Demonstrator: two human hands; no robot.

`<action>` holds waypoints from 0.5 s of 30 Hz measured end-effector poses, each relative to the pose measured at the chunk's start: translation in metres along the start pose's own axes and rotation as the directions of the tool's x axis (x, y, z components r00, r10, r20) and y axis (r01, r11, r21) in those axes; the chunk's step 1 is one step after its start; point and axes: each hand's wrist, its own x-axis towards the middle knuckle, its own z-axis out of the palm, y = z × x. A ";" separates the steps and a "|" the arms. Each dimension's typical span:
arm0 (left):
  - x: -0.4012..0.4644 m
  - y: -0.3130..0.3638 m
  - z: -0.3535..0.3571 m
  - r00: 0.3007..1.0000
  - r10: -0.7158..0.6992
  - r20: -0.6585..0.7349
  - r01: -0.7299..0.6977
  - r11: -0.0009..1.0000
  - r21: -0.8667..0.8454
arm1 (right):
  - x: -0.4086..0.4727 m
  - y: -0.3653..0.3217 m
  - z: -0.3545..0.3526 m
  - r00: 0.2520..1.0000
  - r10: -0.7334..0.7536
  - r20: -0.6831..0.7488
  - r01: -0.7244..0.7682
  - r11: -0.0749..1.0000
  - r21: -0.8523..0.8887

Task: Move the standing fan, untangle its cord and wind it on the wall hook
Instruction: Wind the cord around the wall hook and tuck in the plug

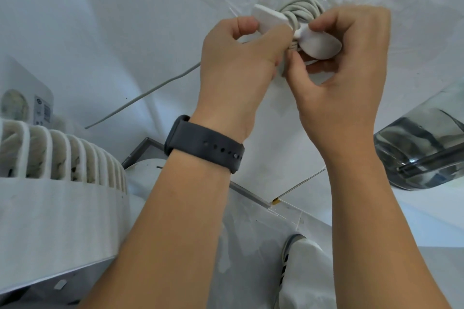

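A white wall hook (pixel 267 17) sticks out from the white wall, with several loops of grey cord (pixel 300 9) wound around it. My left hand (pixel 238 63), wearing a dark wristband, pinches the hook's flat end between thumb and fingers. My right hand (pixel 349 63) grips the white plug (pixel 320 42) at the cord's end, just below the coil. A loose length of the cord (pixel 140 98) runs down and left toward the white standing fan (pixel 60 178), whose ribbed grille fills the lower left.
A clear plastic container (pixel 424 148) juts in at the right edge. A grey baseboard strip (pixel 251 194) runs along the wall's foot. My shoe (pixel 291 248) and light trouser leg show at the bottom.
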 end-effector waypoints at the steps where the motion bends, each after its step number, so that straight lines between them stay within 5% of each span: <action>1: -0.001 0.000 -0.001 1.000 -0.008 0.000 0.008 1.000 -0.014 | 0.000 -0.001 0.000 1.000 0.010 -0.003 -0.010 1.000 0.002; 4: -0.007 0.004 -0.001 1.000 -0.030 0.007 0.031 0.999 -0.044 | 0.001 -0.003 0.000 1.000 0.009 -0.016 -0.009 1.000 -0.019; 8: -0.010 0.006 0.000 0.999 0.019 -0.049 -0.013 0.991 0.134 | 0.001 -0.004 0.001 1.000 0.006 -0.009 -0.006 1.000 -0.016; 15: -0.012 0.012 0.003 0.994 -0.083 -0.071 0.072 0.987 -0.145 | 0.001 -0.005 0.001 1.000 -0.001 0.009 0.001 1.000 -0.030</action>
